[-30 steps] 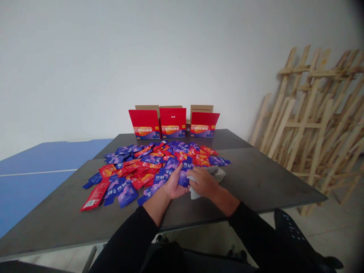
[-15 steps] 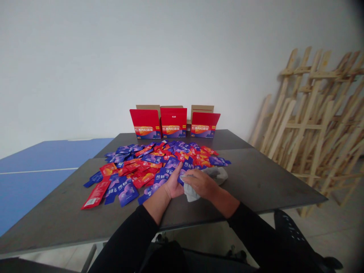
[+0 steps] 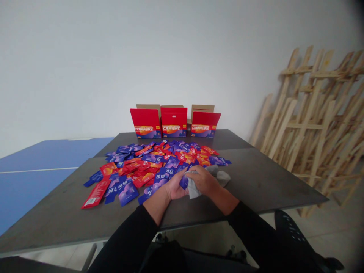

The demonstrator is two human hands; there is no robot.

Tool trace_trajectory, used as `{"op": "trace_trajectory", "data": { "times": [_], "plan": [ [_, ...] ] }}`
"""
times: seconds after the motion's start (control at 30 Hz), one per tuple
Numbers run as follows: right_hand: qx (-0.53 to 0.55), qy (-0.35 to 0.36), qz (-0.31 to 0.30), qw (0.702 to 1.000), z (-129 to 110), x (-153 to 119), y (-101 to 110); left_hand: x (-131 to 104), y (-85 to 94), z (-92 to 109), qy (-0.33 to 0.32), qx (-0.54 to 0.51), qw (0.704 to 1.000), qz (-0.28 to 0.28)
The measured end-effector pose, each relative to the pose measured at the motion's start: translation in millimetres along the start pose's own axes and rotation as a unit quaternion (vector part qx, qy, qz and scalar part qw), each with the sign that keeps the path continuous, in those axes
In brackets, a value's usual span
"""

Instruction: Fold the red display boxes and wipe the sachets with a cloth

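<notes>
Near the front of the dark table, my left hand (image 3: 175, 187) is closed on a blue-purple packet (image 3: 184, 182), partly hidden by the fingers and cloth. Beside it, my right hand (image 3: 202, 179) grips a light grey cloth (image 3: 193, 189), which touches the packet. More of the cloth hangs out past the right side of that hand. A heap of red packets (image 3: 138, 167) and blue-purple packets (image 3: 127, 191) spreads over the table beyond and to the left of both hands.
Three red boxes with raised lids, a left one (image 3: 146, 125), a middle one (image 3: 174, 122) and a right one (image 3: 204, 124), stand at the back of the table (image 3: 264, 182). Wooden easels (image 3: 307, 125) lean at the right. A blue table (image 3: 42, 163) is at the left.
My right hand has shifted slightly right with the cloth, whose loose part has changed shape. The packet and my left hand's fingers have moved a little to the right and down.
</notes>
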State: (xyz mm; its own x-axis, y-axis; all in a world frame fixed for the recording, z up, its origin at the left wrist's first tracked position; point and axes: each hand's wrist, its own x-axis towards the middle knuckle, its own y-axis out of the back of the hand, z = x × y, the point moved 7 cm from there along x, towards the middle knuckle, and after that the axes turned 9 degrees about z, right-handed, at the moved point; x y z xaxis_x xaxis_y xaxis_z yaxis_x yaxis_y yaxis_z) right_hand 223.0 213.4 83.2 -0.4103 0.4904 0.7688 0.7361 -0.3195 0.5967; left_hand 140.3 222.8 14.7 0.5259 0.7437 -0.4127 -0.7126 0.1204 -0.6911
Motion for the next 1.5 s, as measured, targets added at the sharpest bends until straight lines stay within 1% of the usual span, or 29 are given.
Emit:
{"op": "trace_trajectory", "data": {
  "times": [0.1,0.2,0.3,0.37,0.47,0.53,0.57,0.63,0.73,0.8,0.87,0.93,1.0,1.1,1.23,1.33,1.5],
  "plan": [
    [-0.028,-0.037,0.065,0.997,18,0,11,0,2.1,-3,0.023,0.017,1.0,-0.004],
    [-0.034,-0.079,0.123,0.989,36,0,22,-4,-2.2,-6,0.073,0.021,0.996,-0.041],
    [-0.03,-0.109,0.145,0.983,51,-1,29,-10,-8.7,-7,0.103,0.013,0.991,-0.081],
    [-0.031,-0.128,0.152,0.98,61,-3,33,-12,-11.2,-5,0.104,0.01,0.99,-0.098],
    [-0.04,-0.144,0.163,0.975,70,-4,44,-9,-10.3,-1,0.086,0.002,0.992,-0.091],
    [-0.035,-0.135,0.153,0.978,68,-1,50,-5,-7.3,3,0.062,-0.011,0.996,-0.063],
    [-0.023,-0.119,0.135,0.983,64,2,51,-2,-5.6,5,0.047,-0.021,0.998,-0.046],
    [0.016,-0.061,0.071,0.996,47,7,46,3,-1.9,12,0.009,-0.053,0.999,-0.01],
    [0.06,0.029,-0.021,0.998,15,10,32,8,3.3,22,-0.054,-0.101,0.993,0.025],
    [0.054,0.06,-0.053,0.995,-1,9,20,10,5.3,25,-0.072,-0.103,0.992,0.028],
    [0.03,0.086,-0.075,0.993,-12,7,7,11,5.2,24,-0.064,-0.087,0.994,0.015],
    [0.006,0.115,-0.087,0.99,-17,4,-4,11,4.3,21,-0.049,-0.076,0.996,-0.001],
    [-0.012,0.127,-0.085,0.988,-15,1,-9,11,3.7,20,-0.045,-0.072,0.996,-0.007],
    [-0.015,0.097,-0.065,0.993,-3,0,-8,10,3.0,20,-0.064,-0.069,0.996,0.002],
    [-0.019,0.042,-0.029,0.998,18,0,2,6,0.4,19,-0.083,-0.06,0.995,0.01],
    [-0.04,0.006,-0.001,0.999,32,0,12,4,-1.7,15,-0.07,-0.018,0.997,0.003],
    [-0.061,-0.052,0.033,0.996,50,0,25,1,-2.7,8,-0.037,0.06,0.997,-0.026]
  ]
}}
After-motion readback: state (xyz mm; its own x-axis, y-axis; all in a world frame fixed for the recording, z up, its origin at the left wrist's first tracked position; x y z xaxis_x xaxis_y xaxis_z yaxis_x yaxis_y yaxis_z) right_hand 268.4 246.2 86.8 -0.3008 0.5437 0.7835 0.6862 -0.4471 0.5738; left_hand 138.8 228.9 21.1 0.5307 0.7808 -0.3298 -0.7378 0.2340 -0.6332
